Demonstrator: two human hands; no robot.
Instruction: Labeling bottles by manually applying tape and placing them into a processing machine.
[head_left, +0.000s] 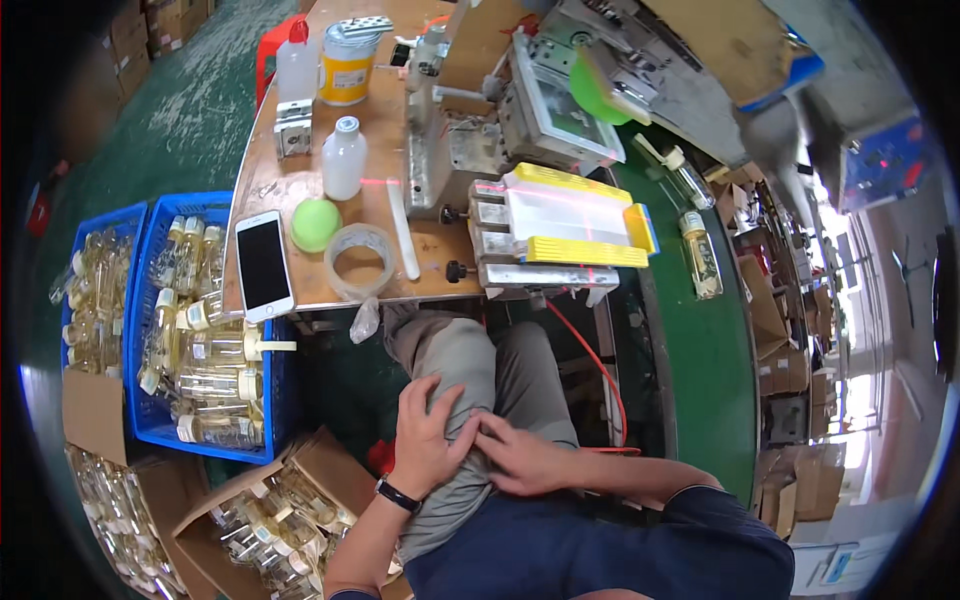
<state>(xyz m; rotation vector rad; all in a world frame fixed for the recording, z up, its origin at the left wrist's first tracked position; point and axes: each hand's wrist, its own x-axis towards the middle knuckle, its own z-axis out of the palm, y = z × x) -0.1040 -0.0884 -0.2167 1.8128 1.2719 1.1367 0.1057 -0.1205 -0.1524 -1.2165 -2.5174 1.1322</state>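
Both of my hands rest on the grey trousers [462, 362] over my raised leg. My left hand [428, 440], with a dark band on its wrist, lies on the thigh with its fingers apart and nothing in it. Against its thumb side, my right hand [522, 458] lies on the same leg, fingers loosely bent and apart, holding nothing I can see. Ahead of them, on the wooden table [290, 185], are a white phone [264, 265], a roll of clear tape [337, 283], a green ball [316, 225] and a white plastic bottle [345, 160].
Blue crates [205, 447] and cardboard boxes [185, 535] full of clear bottles stand at left. A metal fixture with yellow-edged padding [588, 250] sits at the table's right. Beyond it runs a green conveyor belt [700, 370] carrying bottles [700, 258]. A red hose [600, 370] hangs below.
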